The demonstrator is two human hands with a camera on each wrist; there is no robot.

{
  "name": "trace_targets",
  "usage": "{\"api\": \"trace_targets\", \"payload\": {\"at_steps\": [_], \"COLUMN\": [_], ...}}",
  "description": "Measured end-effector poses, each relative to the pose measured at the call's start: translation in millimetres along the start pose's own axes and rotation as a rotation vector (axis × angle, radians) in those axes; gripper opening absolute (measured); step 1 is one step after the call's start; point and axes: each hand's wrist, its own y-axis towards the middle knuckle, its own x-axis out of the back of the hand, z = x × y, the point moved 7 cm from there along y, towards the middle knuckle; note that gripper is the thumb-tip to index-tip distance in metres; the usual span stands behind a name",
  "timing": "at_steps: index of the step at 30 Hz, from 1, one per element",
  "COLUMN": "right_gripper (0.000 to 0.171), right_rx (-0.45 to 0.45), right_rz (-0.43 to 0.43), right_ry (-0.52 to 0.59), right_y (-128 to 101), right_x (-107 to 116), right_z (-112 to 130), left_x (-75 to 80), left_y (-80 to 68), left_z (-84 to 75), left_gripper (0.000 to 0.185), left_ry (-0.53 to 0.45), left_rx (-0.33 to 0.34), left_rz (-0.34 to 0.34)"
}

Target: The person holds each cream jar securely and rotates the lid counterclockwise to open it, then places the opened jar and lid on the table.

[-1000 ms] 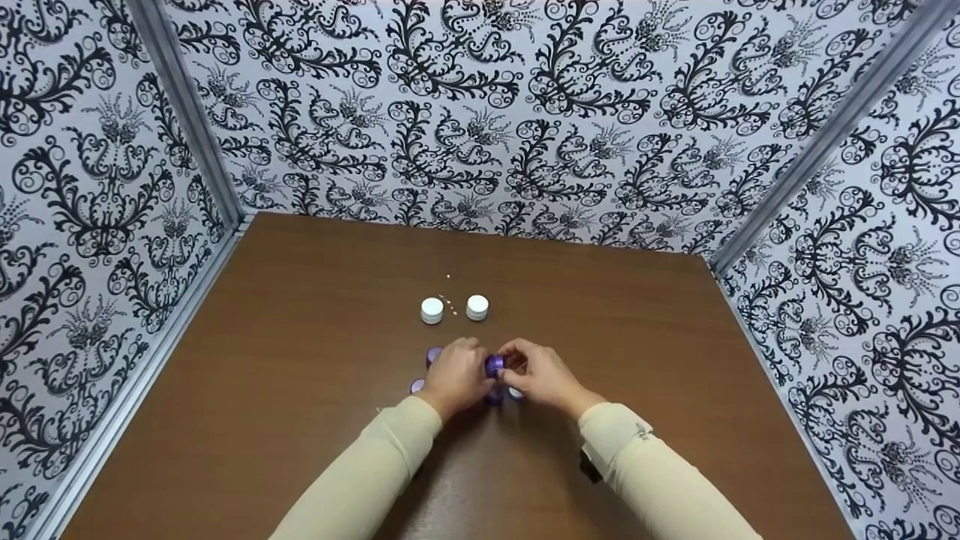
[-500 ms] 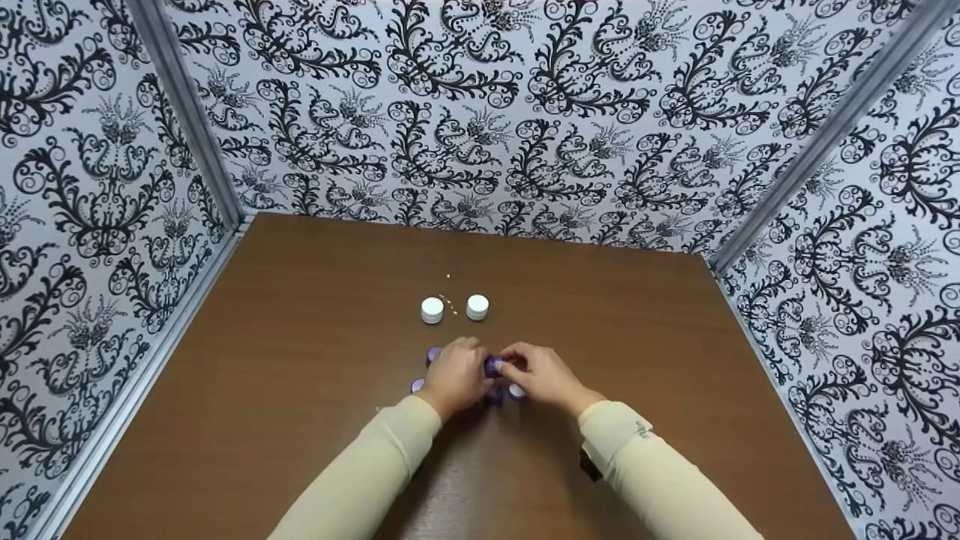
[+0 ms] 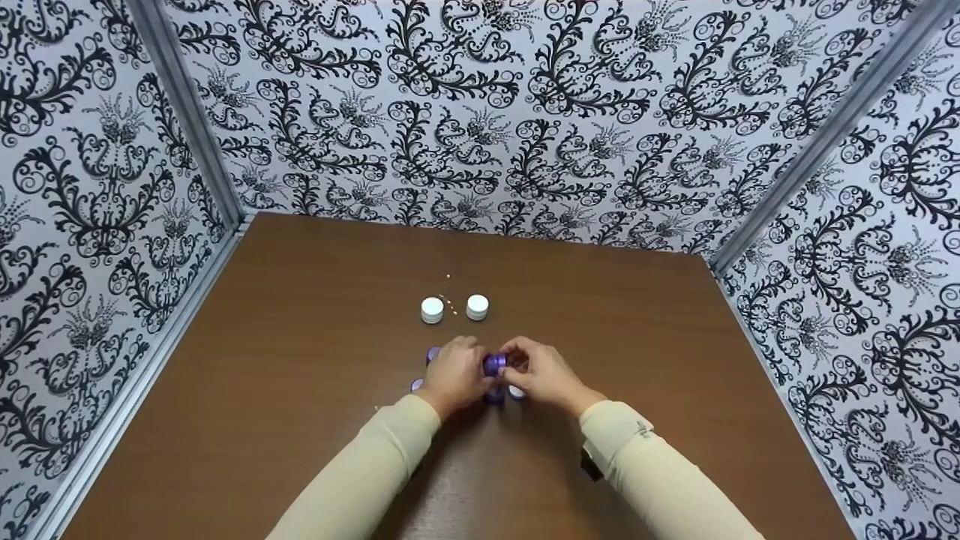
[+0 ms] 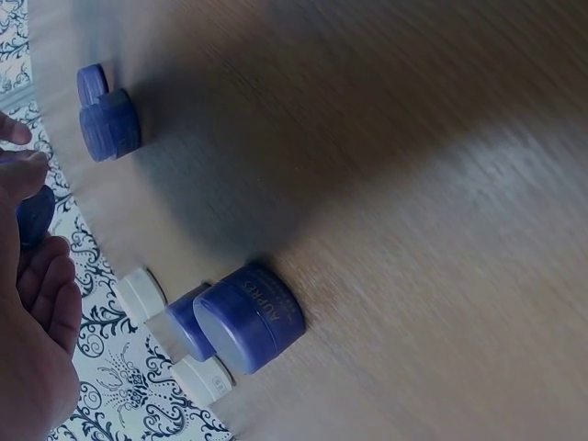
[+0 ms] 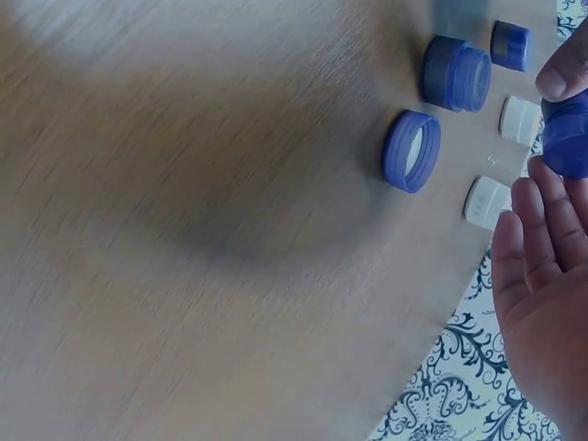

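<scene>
At the near side of the group, on the wood-grained counter (image 3: 262,375), an open jar (image 5: 455,73) of dark purple shows a threaded neck; just right of it lies a ring-shaped lid (image 5: 412,152), its white-lined hollow visible. To the left stands a glossy, cylindrical lettered jar (image 4: 248,317) marked AUPRES, with another purple jar (image 4: 189,323) just beyond.

Between the two hands is the held jar (image 3: 495,364), smooth and purple. Left hand (image 3: 457,376) is on its left, right hand (image 3: 547,377) on its right; neither is nearer. Its long axis appears to run left to right. Left fingers grip one end, partly hidden; right thumb and fingers pinch the other. Whether it is fully lidded cannot be told.

Farther off, a left white jar (image 3: 432,310) and a right white jar (image 3: 477,307) stand apart, squat and smooth, pale specks (image 3: 449,302) between them. Black scrollwork covers the far wall (image 3: 525,112).
</scene>
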Motion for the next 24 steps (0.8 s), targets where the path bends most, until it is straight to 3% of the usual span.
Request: {"api": "trace_targets", "payload": {"at_steps": [8,24], "right_gripper": [0.025,0.024], "right_rx": [0.035,-0.017], "right_rz": [-0.003,-0.072], "right_ry": [-0.015,0.022], "right_y": [0.8,2.0], "right_x": [-0.1,8.6], "right_z": [0.9,-13.5], "left_x": [0.4,3.3], "left_y": [-0.6,-1.6], "left_z": [1.4,6.3], "left_gripper": [0.030,0.030], "left_ry": [0.014,-0.014], "left_rx": [-0.014,0.002], "left_rz": [-0.015,-0.032]}}
